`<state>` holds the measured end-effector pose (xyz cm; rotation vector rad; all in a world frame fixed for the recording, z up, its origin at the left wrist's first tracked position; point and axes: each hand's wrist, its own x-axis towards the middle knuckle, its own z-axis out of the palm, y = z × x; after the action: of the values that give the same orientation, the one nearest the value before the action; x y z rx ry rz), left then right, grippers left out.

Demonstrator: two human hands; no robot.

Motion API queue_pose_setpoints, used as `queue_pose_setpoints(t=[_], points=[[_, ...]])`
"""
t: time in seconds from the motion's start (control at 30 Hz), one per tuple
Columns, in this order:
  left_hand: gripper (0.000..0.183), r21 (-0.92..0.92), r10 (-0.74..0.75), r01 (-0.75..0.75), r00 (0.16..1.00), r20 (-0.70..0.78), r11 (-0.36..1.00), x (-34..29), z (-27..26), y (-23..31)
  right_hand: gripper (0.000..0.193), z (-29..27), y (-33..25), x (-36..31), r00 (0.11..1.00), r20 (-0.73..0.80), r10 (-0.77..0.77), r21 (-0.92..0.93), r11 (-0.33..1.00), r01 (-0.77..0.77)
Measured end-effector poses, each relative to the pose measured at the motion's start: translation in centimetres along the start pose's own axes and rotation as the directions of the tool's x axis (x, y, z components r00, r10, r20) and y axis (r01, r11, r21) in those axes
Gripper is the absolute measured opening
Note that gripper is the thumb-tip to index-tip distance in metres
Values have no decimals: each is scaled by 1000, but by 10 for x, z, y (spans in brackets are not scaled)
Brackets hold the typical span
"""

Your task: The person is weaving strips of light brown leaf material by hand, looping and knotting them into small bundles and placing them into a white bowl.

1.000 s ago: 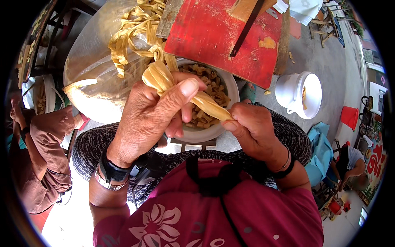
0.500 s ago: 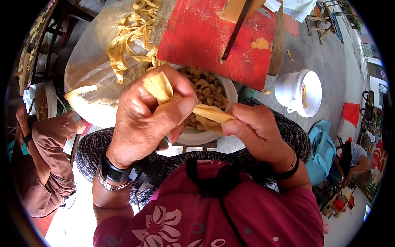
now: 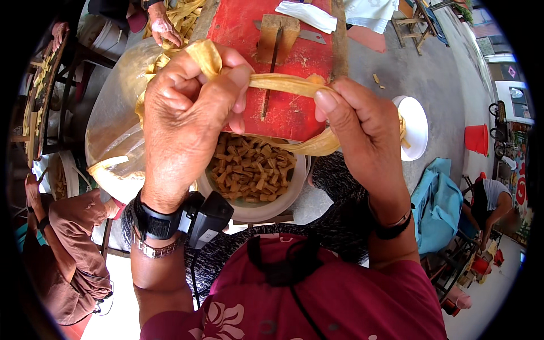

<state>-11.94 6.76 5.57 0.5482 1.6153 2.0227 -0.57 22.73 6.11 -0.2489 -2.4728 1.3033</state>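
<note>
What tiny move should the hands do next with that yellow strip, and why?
I'd guess a gentle pull to the right by the right hand. It pinches the dried yellow strip, which runs nearly straight across to the left hand. A folded end pokes up out of the left hand's grip, so pulling might snug that fold.
</note>
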Motion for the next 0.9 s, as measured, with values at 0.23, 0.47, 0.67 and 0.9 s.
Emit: queue_pose_setpoints(t=[0.23,0.47,0.67,0.9], points=[[4,645,303,-238,953,11,726,11,1,-31,26,13,19,0,992,65,112,-278,956,-90],[8,599,139,-224,973,185,769,-31,-13,-15,23,-7,-11,-26,980,161,116,138,981,-139],[50,628,-337,4,847,411,778,-63,-16,-36,21,-5,-23,-40,914,224,-339,373,896,241],[49,-279,-665,706,707,240,651,-78,-18,-37,26,39,-24,-63,672,602,-432,671,730,-132]])
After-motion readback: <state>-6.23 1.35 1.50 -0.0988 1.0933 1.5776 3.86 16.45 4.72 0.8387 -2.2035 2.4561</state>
